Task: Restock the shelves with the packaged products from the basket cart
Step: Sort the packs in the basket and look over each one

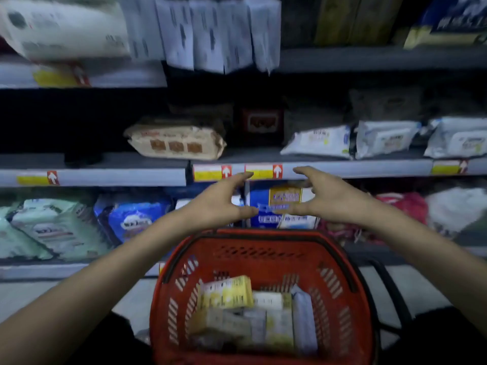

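On your far left, the lower shelf (39, 270) carries green-and-white soft packs (52, 227) leaning back with their faces up, and a blue pack (131, 217) just beside them, probably so the print reads from the aisle. Your left hand (224, 201) reaches forward over the red basket (263, 235), empty, with fingers straight and spread and the thumb pointing inward. Between your hands stands a blue-and-white pack (284, 206) with a yellow label, its printed face toward you. Its lower part is hidden behind the basket rim, so you cannot judge its long axis, nor whether either hand touches it. Your right hand (329, 196) mirrors the left, spread and holding nothing, so the two frame that pack as if to square it or clear a gap. Further right lie red packs (403, 206) and a white bundle (456, 206). On the middle shelf (105, 177) above, a beige pack (176, 140) and white wipe packs (316, 140) lie flat, long sides along the shelf edge. The stock you must shelve sits in the basket below your wrists. A yellow pack (226, 292) lies on top, long axis running left to right and tilted slightly, and a pale pack (303, 320) stands on edge, running from the far wall toward you.
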{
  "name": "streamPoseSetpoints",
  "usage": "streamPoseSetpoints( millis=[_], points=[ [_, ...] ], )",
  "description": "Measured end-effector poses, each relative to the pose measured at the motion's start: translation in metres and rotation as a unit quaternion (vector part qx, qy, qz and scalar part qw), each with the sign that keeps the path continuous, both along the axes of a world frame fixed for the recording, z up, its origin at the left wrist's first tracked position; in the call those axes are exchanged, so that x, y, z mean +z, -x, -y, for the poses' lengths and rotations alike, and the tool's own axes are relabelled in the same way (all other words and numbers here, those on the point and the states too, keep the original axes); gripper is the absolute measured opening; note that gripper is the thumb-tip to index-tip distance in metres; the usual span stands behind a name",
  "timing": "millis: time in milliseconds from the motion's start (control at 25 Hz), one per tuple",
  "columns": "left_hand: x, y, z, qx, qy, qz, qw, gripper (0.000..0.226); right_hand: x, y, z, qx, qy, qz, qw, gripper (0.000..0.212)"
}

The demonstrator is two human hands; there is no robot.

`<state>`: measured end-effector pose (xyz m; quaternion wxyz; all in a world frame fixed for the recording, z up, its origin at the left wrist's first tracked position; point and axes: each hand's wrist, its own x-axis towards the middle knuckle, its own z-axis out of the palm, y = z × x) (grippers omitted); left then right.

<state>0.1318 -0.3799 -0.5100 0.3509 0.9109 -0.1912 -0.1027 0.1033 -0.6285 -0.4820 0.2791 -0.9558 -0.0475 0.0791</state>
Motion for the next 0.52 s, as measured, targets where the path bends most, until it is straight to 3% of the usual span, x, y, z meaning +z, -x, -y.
streamPoseSetpoints(
  millis=[360, 440, 520],
  points=[
    [-0.159, 0.023, -0.016, -0.087, -0.200, -0.113, 0.969, 0.093, -0.189, 0.000, -0.021, 0.116, 0.122, -0.227, 0.959, 0.098],
    [-0.186, 0.028, -0.015, -0.105, -0.240, -0.130, 0.956, 0.092, -0.235, 0.003, -0.018, 0.115, 0.168, -0.237, 0.950, 0.077],
    [-0.211, 0.028, -0.015, -0.136, -0.277, -0.121, 0.943, 0.089, -0.274, 0.012, -0.009, 0.095, 0.228, -0.242, 0.938, 0.042]
  ],
)
